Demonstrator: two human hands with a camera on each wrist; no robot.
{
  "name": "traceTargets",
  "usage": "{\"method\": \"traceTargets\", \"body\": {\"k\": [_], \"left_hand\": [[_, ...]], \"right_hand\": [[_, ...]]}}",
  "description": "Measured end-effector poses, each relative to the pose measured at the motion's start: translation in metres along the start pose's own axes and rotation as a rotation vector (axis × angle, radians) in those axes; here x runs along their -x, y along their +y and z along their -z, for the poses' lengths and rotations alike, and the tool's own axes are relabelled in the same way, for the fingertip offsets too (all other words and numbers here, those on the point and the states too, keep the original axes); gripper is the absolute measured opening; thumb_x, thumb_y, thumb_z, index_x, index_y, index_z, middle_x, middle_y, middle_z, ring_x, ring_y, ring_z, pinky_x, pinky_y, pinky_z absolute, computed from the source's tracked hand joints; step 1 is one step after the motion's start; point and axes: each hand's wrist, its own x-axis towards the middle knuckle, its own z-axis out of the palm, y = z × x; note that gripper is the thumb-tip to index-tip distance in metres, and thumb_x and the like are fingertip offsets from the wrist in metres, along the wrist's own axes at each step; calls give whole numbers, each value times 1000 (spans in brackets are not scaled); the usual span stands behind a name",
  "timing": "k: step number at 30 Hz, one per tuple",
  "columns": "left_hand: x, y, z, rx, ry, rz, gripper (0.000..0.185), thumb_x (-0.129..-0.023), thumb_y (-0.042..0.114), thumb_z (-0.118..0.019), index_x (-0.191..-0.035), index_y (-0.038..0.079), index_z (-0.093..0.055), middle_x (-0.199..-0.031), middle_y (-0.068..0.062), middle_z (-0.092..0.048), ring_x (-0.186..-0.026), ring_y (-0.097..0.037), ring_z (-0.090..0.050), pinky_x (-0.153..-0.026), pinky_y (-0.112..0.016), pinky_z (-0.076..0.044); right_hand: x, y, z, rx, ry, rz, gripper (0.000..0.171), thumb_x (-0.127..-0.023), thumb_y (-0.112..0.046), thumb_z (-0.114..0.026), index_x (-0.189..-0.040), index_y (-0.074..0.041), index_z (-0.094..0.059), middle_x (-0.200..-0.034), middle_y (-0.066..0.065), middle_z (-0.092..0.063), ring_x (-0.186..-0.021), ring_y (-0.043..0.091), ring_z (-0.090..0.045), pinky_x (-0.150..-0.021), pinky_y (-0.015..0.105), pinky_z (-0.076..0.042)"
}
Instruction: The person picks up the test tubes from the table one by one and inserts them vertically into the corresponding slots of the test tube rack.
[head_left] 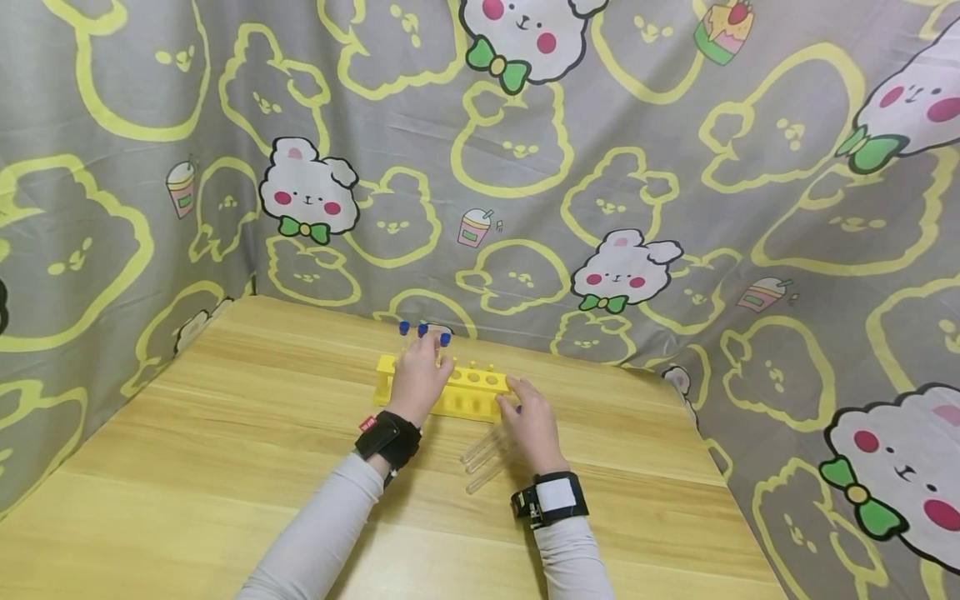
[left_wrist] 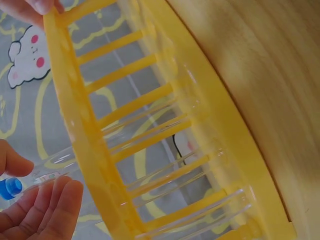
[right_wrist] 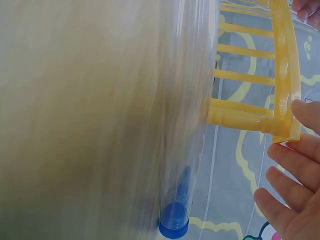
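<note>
Yellow test-tube rack (head_left: 461, 392) on wooden counter (head_left: 247, 433) | left hand (head_left: 418, 379) pinches blue-capped tube (left_wrist: 30, 180) at rack top | right hand (head_left: 534, 425) spread, touching rack end; loose tubes (head_left: 483, 458) beside | step: loading rack | next, judged: seat tube upright in hole
</note>
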Motion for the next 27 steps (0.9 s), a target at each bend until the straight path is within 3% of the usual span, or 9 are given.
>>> {"method": "traceTargets", "body": {"k": [6, 14, 18, 23, 27], "left_hand": [[1, -3, -4, -11, 19, -12, 19, -84, 6, -68, -100, -1, -61, -84, -12, -64, -69, -25, -61, -61, -34, -54], [4, -3, 2, -8, -25, 15, 22, -88, 10, -67, -107, 0, -65, -96, -16, -72, -82, -27, -71, -67, -34, -58], [6, -4, 11, -36, -51, 8, 25, -89, 17, -68, -110, 2, -66, -94, -13, -73, -68, -22, -68, -56, -29, -54], [5, -8, 29, -97, 5, -56, 25, -89, 25, -69, -107, 7, -67, -89, -7, -75, -42, -10, -47, -39, -21, -32], [0, -14, 46, -61, 87, -76, 22, -90, 26, -69, -102, 8, -68, -84, -4, -75, -46, -10, -53, -39, -19, -29]], "right_hand": [[0, 0, 0, -8, 3, -2, 44, -92, -24, -68, -130, -4, -60, -134, 17, -60, -133, 34, -50, -108, 48, -41], [0, 2, -1, -6, 4, -3, 44, -92, -24, -68, -130, -5, -60, -134, 16, -60, -134, 33, -49, -108, 48, -41], [0, 3, -2, -2, 7, -5, 44, -91, -24, -68, -130, -5, -60, -135, 16, -60, -134, 33, -50, -108, 48, -41], [0, 3, -3, 6, 9, 7, 43, -92, -23, -68, -130, -5, -60, -134, 16, -60, -133, 33, -50, -107, 48, -42], [0, 2, -2, 4, 4, 0, 44, -92, -24, -67, -131, -5, -59, -135, 16, -59, -134, 33, -49, -107, 48, -42]]}}
